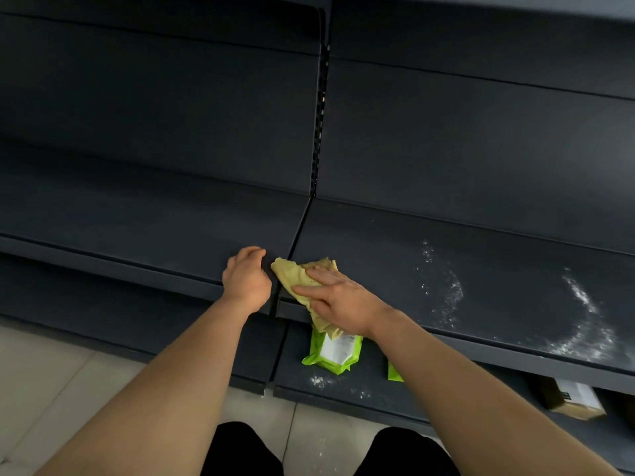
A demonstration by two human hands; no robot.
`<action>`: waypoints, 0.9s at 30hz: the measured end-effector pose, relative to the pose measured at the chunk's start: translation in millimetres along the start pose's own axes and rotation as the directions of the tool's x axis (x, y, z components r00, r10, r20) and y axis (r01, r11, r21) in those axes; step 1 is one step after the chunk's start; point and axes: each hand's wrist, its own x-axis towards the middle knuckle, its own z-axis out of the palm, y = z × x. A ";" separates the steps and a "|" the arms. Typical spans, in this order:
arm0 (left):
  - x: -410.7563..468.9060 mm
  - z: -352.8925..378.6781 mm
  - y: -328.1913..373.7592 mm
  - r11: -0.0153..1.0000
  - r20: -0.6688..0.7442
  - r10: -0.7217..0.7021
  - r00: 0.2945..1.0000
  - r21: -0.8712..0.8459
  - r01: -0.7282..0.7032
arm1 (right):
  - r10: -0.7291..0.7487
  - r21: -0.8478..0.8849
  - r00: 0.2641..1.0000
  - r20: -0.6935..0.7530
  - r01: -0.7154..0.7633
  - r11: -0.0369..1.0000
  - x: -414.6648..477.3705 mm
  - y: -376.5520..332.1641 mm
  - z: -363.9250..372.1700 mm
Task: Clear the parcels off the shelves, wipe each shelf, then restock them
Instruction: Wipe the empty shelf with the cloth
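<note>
Wiping stage: my right hand (338, 302) presses flat on the cloth (295, 274), left hand (246, 281) grips the shelf edge (154, 277); next, sweep right over powder (453, 293)

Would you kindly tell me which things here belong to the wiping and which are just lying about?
In use: cloth, right hand pressing it, powder-dusted shelf, left hand gripping neighbouring shelf.
Lying about: green packet, brown box, both on lower shelf.

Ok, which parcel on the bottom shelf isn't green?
The box at the far right: it is brown with a white label. The packets left of it are green.
</note>
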 end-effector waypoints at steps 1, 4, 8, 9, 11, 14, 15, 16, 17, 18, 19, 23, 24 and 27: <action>-0.3 0.9 3.3 1.000 -0.010 -0.017 1.000 0.007 0.017 | 0.008 -0.008 1.000 -0.003 -0.008 1.000 -6.2 5.2 -1.6; 0.1 6.3 13.8 0.999 -0.035 -0.045 0.998 0.015 0.045 | 0.073 -0.039 0.997 -0.004 -0.073 0.997 -31.1 27.1 -6.2; 3.2 16.6 33.1 0.999 -0.037 -0.017 0.999 0.040 0.019 | 0.195 -0.059 0.980 -0.037 -0.197 0.979 -61.2 55.6 -13.8; 3.1 19.8 38.3 0.999 -0.028 0.015 0.999 0.047 -0.014 | 0.223 -0.059 0.974 -0.044 -0.226 0.972 -64.9 60.6 -15.8; 4.4 27.0 47.9 0.994 -0.004 0.088 0.996 0.065 -0.088 | 0.272 -0.062 0.961 -0.050 -0.275 0.960 -66.2 69.4 -20.1; 10.2 33.8 52.7 0.980 0.035 0.158 0.987 0.114 -0.161 | 0.314 -0.093 0.948 -0.056 -0.318 0.943 -55.6 76.1 -23.4; 12.2 34.2 52.1 0.977 0.043 0.166 0.985 0.126 -0.170 | 0.319 -0.108 0.946 -0.059 -0.324 0.940 -50.5 76.3 -23.7; 15.9 35.8 52.1 0.974 0.051 0.174 0.984 0.137 -0.179 | 0.326 -0.113 0.944 -0.060 -0.331 0.937 -44.5 78.1 -23.9; 19.4 37.3 52.1 0.971 0.058 0.182 0.982 0.148 -0.188 | 0.332 -0.110 0.942 -0.056 -0.337 0.935 -37.6 80.2 -24.5; 21.5 38.3 51.9 0.966 0.063 0.193 0.979 0.160 -0.201 | 0.336 -0.108 0.941 -0.048 -0.339 0.935 -30.8 81.8 -25.2; 24.2 40.2 52.0 0.961 0.063 0.209 0.976 0.172 -0.217 | 0.334 -0.111 0.942 -0.042 -0.337 0.935 -22.8 84.7 -25.7; 34.8 46.7 51.6 0.939 0.038 0.269 0.962 0.211 -0.271 | 0.319 -0.135 0.948 -0.013 -0.318 0.938 14.2 93.3 -29.4; 38.0 48.1 51.7 0.934 0.034 0.285 0.958 0.216 -0.285 | 0.320 -0.134 0.948 -0.008 -0.318 0.939 24.2 94.9 -31.1; 47.6 50.2 51.9 0.928 0.044 0.306 0.951 0.209 -0.308 | 0.333 -0.130 0.943 0.019 -0.328 0.936 51.9 97.6 -36.5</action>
